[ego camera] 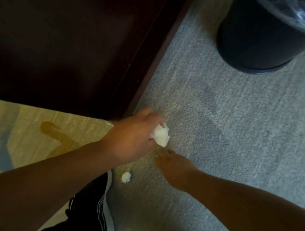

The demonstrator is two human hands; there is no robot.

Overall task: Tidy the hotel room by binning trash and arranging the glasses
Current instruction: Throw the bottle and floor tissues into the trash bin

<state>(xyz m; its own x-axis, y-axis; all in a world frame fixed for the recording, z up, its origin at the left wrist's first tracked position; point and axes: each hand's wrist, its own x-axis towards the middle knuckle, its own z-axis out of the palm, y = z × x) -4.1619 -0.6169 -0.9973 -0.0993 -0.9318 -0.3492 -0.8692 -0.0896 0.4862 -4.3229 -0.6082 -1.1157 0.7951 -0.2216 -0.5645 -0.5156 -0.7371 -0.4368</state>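
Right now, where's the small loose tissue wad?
Head view, low centre-left: the small tissue wad lies on the grey carpet beside the striped trouser leg, below the left hand gripping a bigger wad.

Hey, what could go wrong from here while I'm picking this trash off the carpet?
1. The crumpled tissue sticks out of your left hand; it might drop.
2. The small white scrap near your shoe could get missed.
3. The bin stands apart, so a toss may miss.
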